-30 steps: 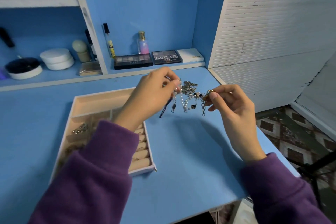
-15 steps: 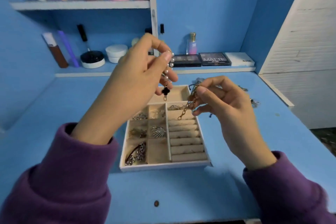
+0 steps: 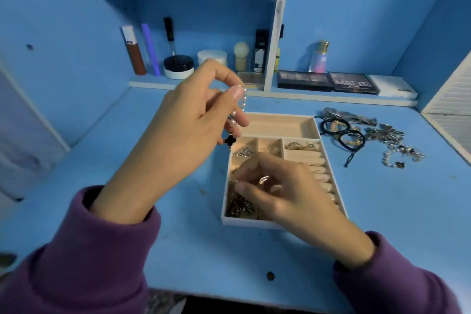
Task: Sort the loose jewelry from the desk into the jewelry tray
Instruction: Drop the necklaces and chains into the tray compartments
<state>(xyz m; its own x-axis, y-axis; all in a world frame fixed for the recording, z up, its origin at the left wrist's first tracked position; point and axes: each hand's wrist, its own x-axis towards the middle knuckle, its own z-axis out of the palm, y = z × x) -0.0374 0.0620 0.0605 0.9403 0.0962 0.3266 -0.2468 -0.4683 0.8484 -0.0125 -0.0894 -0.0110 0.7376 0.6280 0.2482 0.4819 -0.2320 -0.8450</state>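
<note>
Hands: two, both in purple sleeves, both up at the jewelry tray.
Left hand: raised over the tray's left edge, grip pinched together on a pearl bracelet that hangs down with a little black clover charm at the bottom.
Right hand: down inside the tray over the left-side compartments, fingers curled together. Something shiny sits at the fingertips, but I honestly can't tell if it's clamped on anything.
Tray: one, cream, sitting on the blue bench. One long slot along the far side, small square slots on the left, ring rolls on the right. A few pieces already in the small slots, and a dark chain pile in the near-left one.
Loose jewelry pile: still on the bench, right of the tray and apart from it. Too tangled to count properly, but I make out two dark cord bracelets, silvery chains and one more pearl strand.
Behind the tray: two eyeshadow palettes, one perfume bottle, jars and tubes on the low shelf.
In the way: the right hand covers most of the tray's near half.
</note>
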